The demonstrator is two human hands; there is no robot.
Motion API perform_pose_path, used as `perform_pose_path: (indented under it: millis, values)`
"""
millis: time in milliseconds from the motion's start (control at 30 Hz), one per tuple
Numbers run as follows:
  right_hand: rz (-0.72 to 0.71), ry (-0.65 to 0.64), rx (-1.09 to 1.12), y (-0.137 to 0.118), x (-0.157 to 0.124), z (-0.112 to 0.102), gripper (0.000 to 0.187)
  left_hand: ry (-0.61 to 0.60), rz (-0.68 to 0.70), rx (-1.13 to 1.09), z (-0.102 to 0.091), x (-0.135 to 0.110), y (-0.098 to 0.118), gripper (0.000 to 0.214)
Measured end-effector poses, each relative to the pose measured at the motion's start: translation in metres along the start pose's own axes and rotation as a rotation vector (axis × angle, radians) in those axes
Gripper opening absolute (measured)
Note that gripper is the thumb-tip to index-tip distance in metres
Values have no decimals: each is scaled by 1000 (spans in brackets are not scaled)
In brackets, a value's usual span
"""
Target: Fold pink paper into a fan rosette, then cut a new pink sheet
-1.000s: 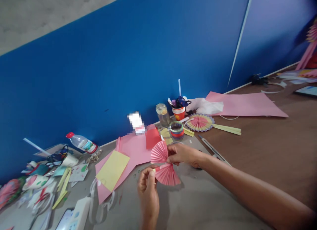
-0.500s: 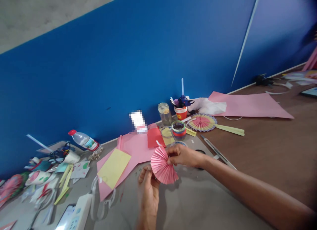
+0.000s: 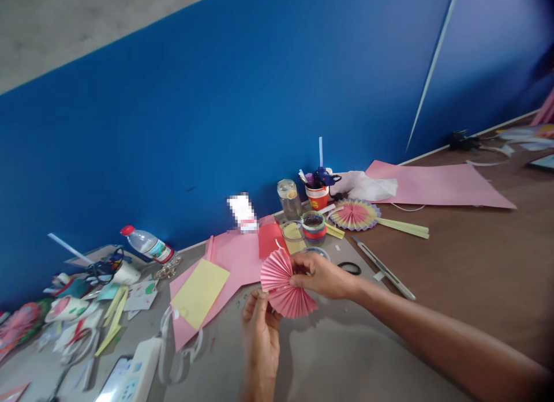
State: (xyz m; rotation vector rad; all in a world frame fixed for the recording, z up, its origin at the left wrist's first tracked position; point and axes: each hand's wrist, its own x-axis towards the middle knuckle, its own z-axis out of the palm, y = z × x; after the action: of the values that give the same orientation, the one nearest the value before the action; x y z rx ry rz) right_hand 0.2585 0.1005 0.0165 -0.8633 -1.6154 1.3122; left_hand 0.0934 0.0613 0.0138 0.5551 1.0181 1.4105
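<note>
A pleated pink paper fan (image 3: 291, 301) is spread in a wide arc above the grey part of the table. My right hand (image 3: 322, 275) pinches it near the centre where the folds meet. At its lower left edge, my left hand (image 3: 262, 321) has thumb and fingers closed on the paper. A small white strip (image 3: 279, 244) sticks up at the fan's top. Behind the hands lie a red paper sheet (image 3: 270, 239) and a roll of tape (image 3: 315, 252), partly covered by my right hand.
A finished-looking round paper fan (image 3: 355, 214) with yellow handle strips lies at the right, near a utility knife (image 3: 383, 266) and a black ring (image 3: 348, 268). A red cup of tools (image 3: 318, 198) and a glass jar (image 3: 288, 199) stand by the wall. At left are a bottle (image 3: 149, 245) and a power strip (image 3: 139, 370).
The pink fan has opened wider, its lower right edge swinging outward to the right. My right hand has shifted slightly left, and the black ring beside it shows more fully.
</note>
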Motion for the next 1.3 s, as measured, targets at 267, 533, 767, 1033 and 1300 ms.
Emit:
perform_pose_path:
  millis: [267, 533, 767, 1033, 1300]
  values:
    - [-20, 73, -173, -16, -6, 7, 8, 2, -17, 1, -2, 1, -1, 26]
    - [-67, 83, -340, -12, -7, 7, 8, 3, -6, 1, -2, 0, 0, 23]
    - [-67, 81, -364, -17, -8, 7, 17, 15, -27, -35, 0, -2, 2, 25]
    - [-93, 77, -428, -19, -9, 7, 18, 13, -21, -85, 0, -1, 2, 27]
    - [-101, 76, -435, -17, -7, 4, 12, -92, 5, -31, -6, 0, -1, 22]
